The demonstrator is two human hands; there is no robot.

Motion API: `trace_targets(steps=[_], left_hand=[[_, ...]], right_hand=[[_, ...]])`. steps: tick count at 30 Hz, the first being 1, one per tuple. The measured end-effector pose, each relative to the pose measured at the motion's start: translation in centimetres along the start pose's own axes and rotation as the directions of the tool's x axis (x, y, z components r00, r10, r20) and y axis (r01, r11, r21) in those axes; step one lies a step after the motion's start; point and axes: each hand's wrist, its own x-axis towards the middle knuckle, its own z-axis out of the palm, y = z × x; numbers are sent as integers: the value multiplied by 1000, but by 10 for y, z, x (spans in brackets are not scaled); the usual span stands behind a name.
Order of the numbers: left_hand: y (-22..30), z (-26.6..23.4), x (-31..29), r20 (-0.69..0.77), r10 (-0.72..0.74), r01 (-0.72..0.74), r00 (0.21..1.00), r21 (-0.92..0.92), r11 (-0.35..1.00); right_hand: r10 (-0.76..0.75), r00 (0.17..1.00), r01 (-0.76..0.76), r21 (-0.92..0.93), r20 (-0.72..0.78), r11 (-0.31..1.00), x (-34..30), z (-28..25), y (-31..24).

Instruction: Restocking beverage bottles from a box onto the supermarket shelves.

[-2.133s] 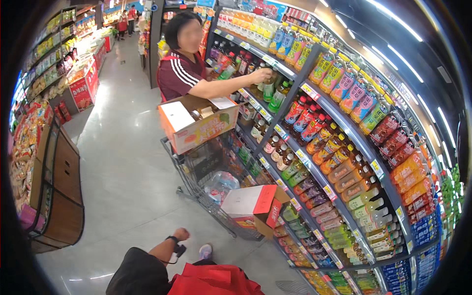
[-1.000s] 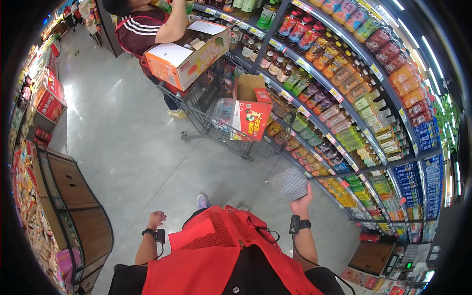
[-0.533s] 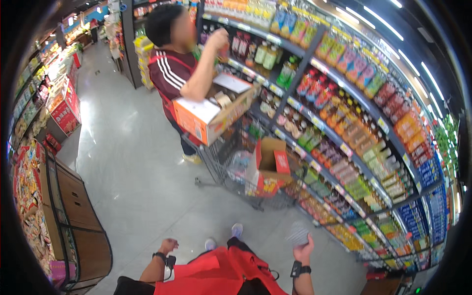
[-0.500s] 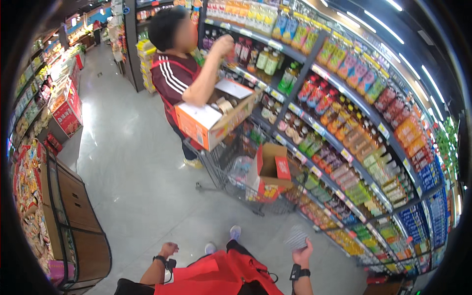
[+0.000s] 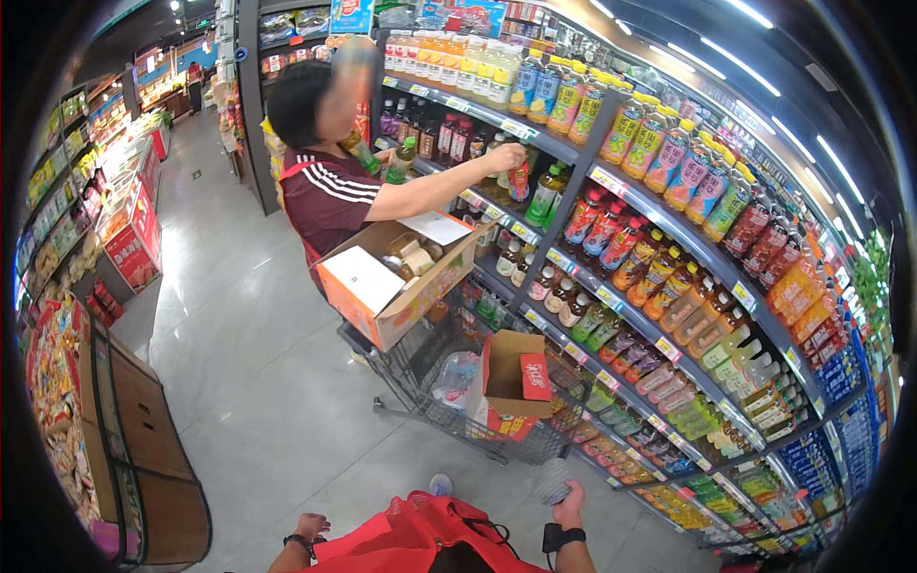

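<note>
— Grey and mesh-like was the small thing (image 5: 552, 480) that was seen in the right hand (image 5: 570, 497), was it not?

— It was. The fingers were curled round its lower part, with the thumb laid along the side nearest the shelves, and its upper end was left standing clear above the knuckles. What kind of thing it was could not be told; it was blurred. A dark watch (image 5: 562, 537) was worn on that wrist.

— And where was it held?

— Low in the aisle, above the grey floor (image 5: 258, 401), just beside the near end of the wire shopping cart (image 5: 449, 392) and close to the bottom shelves of bottled drinks (image 5: 669, 286).

— How was the left hand (image 5: 311, 525) seen?

— Nothing was held in it. The fingers were loosely bent and nothing was touched by them; a dark band was worn at the wrist. A red garment (image 5: 420, 535) was seen between the two forearms.

— What else was noted?

— An open orange cardboard box (image 5: 392, 286) was rested on the far rim of the cart, and a smaller red-and-brown box (image 5: 516, 377) was stood inside its near end. Another person in a dark red striped shirt (image 5: 330, 196) was stood behind the cart, and a bottle on an upper shelf was being reached for by that person's hand (image 5: 504, 158). Wooden display bins (image 5: 143, 449) were set along the left side of the aisle.
</note>
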Motion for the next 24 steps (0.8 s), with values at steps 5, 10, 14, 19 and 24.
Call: trace_targets(steps=[5, 10, 14, 19, 24], left_hand=[[50, 25, 4, -15, 83, -83, 996, 30, 996], [99, 43, 16, 18, 165, -165, 986, 168, 972], [128, 52, 20, 19, 191, -191, 981, 175, 966], [134, 53, 17, 32, 150, -153, 988, 219, 964], [106, 44, 18, 13, 156, -153, 988, 277, 949]], right_hand=[[-518, 644, 765, -473, 563, 437, -39, 111, -106], [-421, 238, 898, -363, 876, -249, -137, 245, -214], [-166, -126, 851, 21, 978, -524, -223, 322, -269], [79, -516, 619, 435, 853, -654, -280, 366, -292], [-140, -599, 737, 475, 788, -481, -303, 387, -259]])
